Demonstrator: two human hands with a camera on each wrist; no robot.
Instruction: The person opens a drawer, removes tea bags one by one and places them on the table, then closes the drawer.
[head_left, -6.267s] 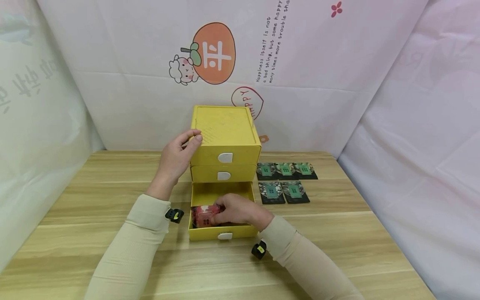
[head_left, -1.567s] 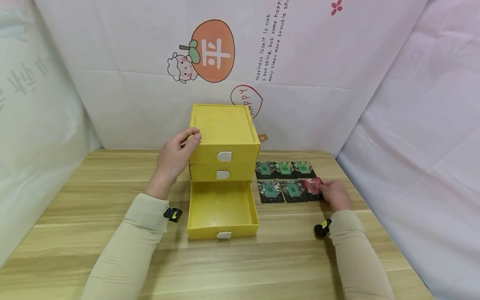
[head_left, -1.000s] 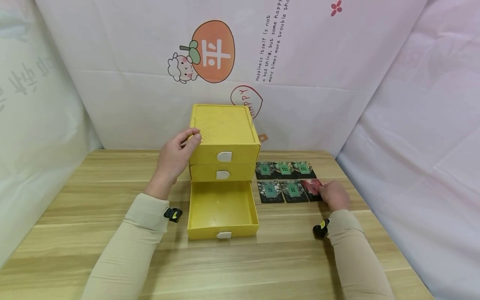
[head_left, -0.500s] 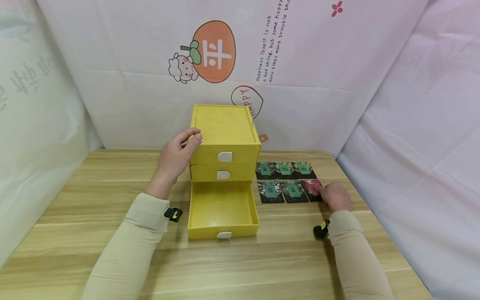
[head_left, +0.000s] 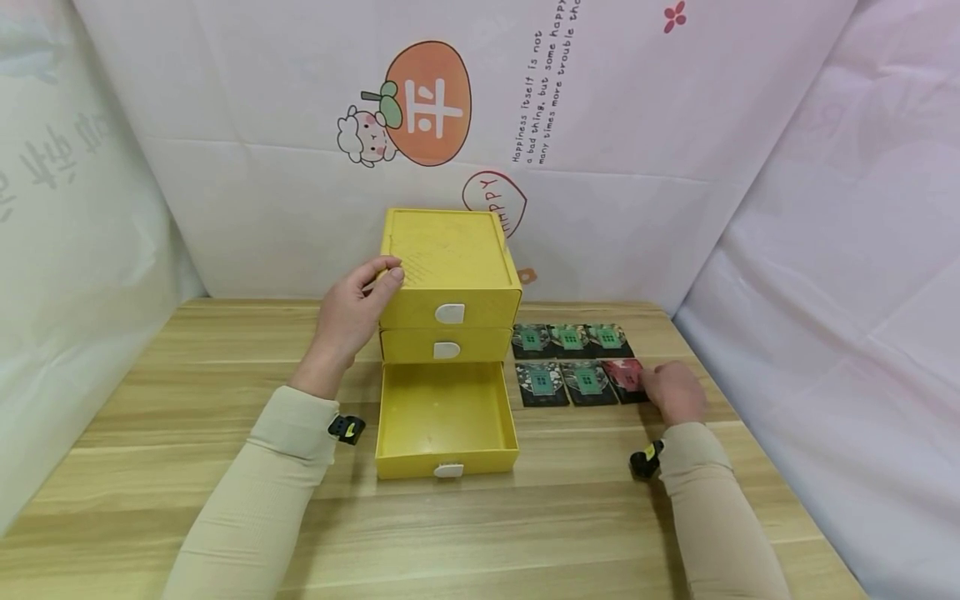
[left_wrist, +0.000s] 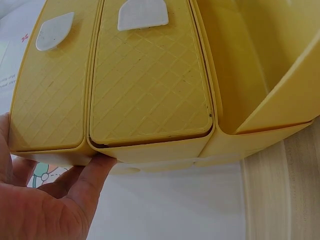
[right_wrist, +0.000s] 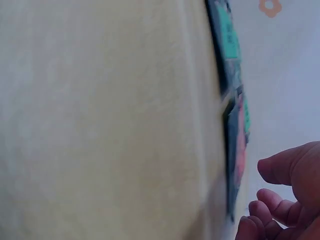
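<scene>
A yellow drawer unit with white pull tabs stands at the back middle. My left hand grips its upper left edge, with fingers against the top and side, as the left wrist view shows. The unit's bottom drawer is pulled out, its bare floor visible. A red-and-black flat packet lies at the right end of the front row. Just right of it is my right hand. In the right wrist view, its thumb and fingers are spread apart beside the packet, holding nothing.
Several dark flat packets with green labels lie right of the unit: three in the back row, two in the front row beside the red one. The wooden table is bounded by white printed cloth behind and at both sides.
The red packet has gone from the bottom drawer to the front row's right end. My right hand has let go of it and shifted slightly right. The left hand has stayed put.
</scene>
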